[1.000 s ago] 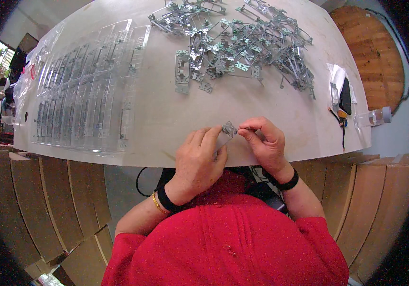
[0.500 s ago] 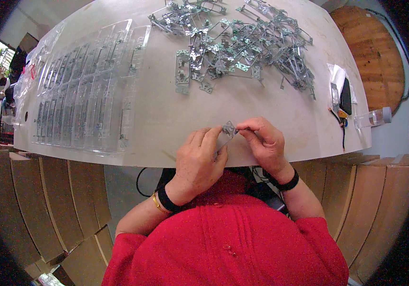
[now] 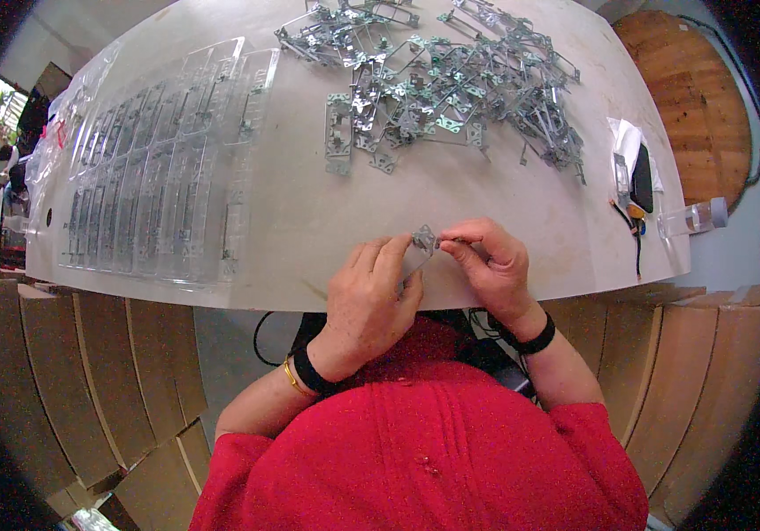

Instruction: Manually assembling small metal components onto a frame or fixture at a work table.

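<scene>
Near the table's front edge, my left hand (image 3: 369,288) is closed around a small metal bracket (image 3: 423,237), whose perforated end sticks out past the fingertips. My right hand (image 3: 491,264) pinches at the bracket's right side with thumb and forefinger. Whatever small part lies between those fingertips is too small to make out. Beyond both hands spreads a tangled heap of similar metal brackets (image 3: 451,88), with flat punched plates and thin rods.
To the left lie clear plastic trays (image 3: 243,168) with metal brackets in their slots. At the right edge are a black phone (image 3: 642,180), a small tool with orange (image 3: 636,213) and a clear bottle (image 3: 691,219). Cardboard boxes (image 3: 88,372) flank me below the table.
My right fingertips have shifted very slightly at the bracket's end. My left hand and the heap stay as they were.
</scene>
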Demonstrator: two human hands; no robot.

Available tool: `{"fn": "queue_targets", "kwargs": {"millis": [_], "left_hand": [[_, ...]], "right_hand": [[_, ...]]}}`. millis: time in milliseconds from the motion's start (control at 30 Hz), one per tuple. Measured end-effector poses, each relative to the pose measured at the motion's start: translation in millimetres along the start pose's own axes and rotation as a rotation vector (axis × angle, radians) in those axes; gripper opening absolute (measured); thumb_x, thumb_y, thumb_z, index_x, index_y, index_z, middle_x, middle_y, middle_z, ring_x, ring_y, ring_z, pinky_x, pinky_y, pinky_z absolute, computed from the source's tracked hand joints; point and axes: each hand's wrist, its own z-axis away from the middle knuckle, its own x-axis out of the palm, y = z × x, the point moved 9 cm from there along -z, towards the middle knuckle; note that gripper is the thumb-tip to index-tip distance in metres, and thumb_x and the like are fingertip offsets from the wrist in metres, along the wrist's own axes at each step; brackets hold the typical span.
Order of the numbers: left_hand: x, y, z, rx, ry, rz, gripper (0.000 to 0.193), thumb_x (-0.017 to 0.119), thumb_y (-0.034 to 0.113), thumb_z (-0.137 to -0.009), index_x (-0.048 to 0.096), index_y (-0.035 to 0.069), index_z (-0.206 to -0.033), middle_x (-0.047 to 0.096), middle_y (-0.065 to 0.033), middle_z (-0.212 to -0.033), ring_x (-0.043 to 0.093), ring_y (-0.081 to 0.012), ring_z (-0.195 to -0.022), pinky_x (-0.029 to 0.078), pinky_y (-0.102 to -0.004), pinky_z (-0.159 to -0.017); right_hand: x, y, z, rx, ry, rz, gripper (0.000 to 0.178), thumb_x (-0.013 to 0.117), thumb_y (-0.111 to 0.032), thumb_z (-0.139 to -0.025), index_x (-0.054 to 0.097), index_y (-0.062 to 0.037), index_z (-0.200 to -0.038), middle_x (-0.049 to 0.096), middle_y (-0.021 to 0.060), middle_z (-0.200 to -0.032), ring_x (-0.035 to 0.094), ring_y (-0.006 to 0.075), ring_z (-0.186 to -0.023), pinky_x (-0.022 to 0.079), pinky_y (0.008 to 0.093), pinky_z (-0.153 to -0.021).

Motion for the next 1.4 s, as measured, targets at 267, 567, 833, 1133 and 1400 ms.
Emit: {"fn": "queue_targets", "kwargs": {"millis": [267, 567, 833, 1133, 1400], "left_hand": [[1, -3, 2, -0.023, -0.010, 0.001, 0.048, 0.076, 0.012, -0.080, 0.062, 0.003, -0.125, 0.065, -0.0190, -0.107, 0.064, -0.0383, -0.096, 0.053, -0.0456, -0.082], [2, 0, 0, -0.010, -0.016, 0.005, 0.049, 0.076, 0.011, -0.080, 0.061, 0.003, -0.125, 0.066, -0.0185, -0.108, 0.064, -0.0378, -0.098, 0.053, -0.0445, -0.084], [2, 3, -4, 0.067, -0.003, -0.157, 0.046, 0.071, 0.009, -0.082, 0.059, 0.002, -0.126, 0.067, -0.0178, -0.116, 0.062, -0.0378, -0.104, 0.050, -0.0464, -0.092], [14, 11, -10, 0.107, -0.046, -0.140, 0.051, 0.065, 0.006, -0.085, 0.055, 0.003, -0.135, 0.064, -0.0186, -0.116, 0.062, -0.0379, -0.106, 0.051, -0.0458, -0.092], [-9, 10, -15, 0.052, 0.102, 0.137, 0.056, 0.066, 0.002, -0.087, 0.051, 0.005, -0.141, 0.059, -0.0229, -0.116, 0.064, -0.0388, -0.099, 0.056, -0.0428, -0.086]], "right_hand": [[2, 2, 0, 0.031, 0.005, -0.036, 0.016, 0.076, -0.001, -0.086, 0.073, -0.0057, -0.101, 0.073, 0.0086, -0.094, 0.070, 0.0193, -0.082, 0.055, 0.0301, -0.072], [-9, -5, 2, -0.068, 0.114, -0.013, 0.008, 0.073, -0.005, -0.093, 0.069, -0.0051, -0.100, 0.072, 0.0077, -0.092, 0.068, 0.0164, -0.081, 0.053, 0.0305, -0.070], [7, 18, 2, 0.135, 0.008, -0.156, 0.006, 0.067, -0.005, -0.097, 0.066, -0.0046, -0.103, 0.072, 0.0074, -0.091, 0.068, 0.0137, -0.081, 0.054, 0.0279, -0.072], [7, 19, 5, 0.146, -0.007, -0.154, 0.006, 0.064, -0.003, -0.099, 0.066, -0.0035, -0.104, 0.072, 0.0081, -0.095, 0.067, 0.0132, -0.084, 0.054, 0.0274, -0.074], [7, 20, 6, 0.193, 0.033, -0.247, 0.005, 0.061, -0.002, -0.100, 0.064, -0.0041, -0.103, 0.071, 0.0064, -0.097, 0.066, 0.0122, -0.083, 0.053, 0.0259, -0.073]]}}
